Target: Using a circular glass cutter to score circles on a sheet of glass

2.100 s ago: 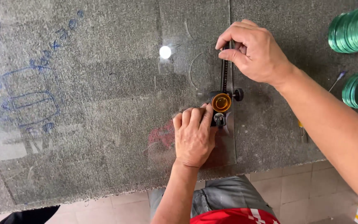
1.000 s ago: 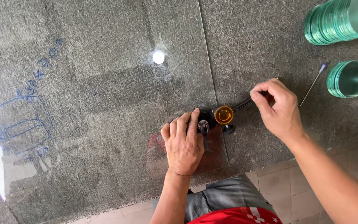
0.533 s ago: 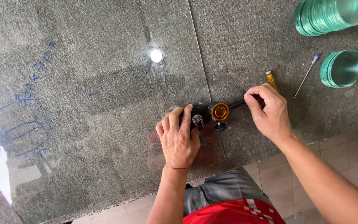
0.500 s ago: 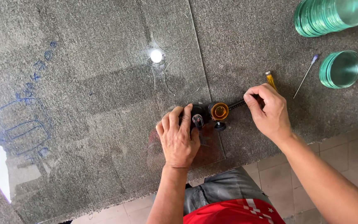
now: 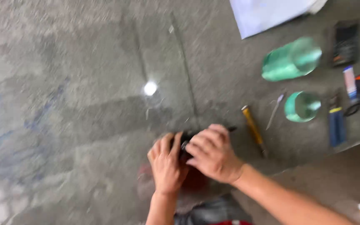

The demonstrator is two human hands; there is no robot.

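Both hands were seen low in the blurred head view, pressed together over a small black tool that lay on the clear sheet of glass spread across the grey speckled stone bench. The left hand was laid flat, fingers together and curled slightly at the tips, with its fingertips against the tool's near side. The right hand was placed over the tool from the right, fingers bent and closed down on it, so that most of the tool was hidden; only a dark body between the two hands and a thin black arm sticking out to the right past the knuckles could be made out. How firmly the tool was gripped could not be told through the blur.

Just right of the right hand a slim yellow-handled tool was lying on the bench, and beside it a thin pale stick. Further right two stacks of green-tinted round glass discs were seen, the larger stack above the smaller stack. A blue-handled tool lay near the bench edge, and a white sheet at the top.
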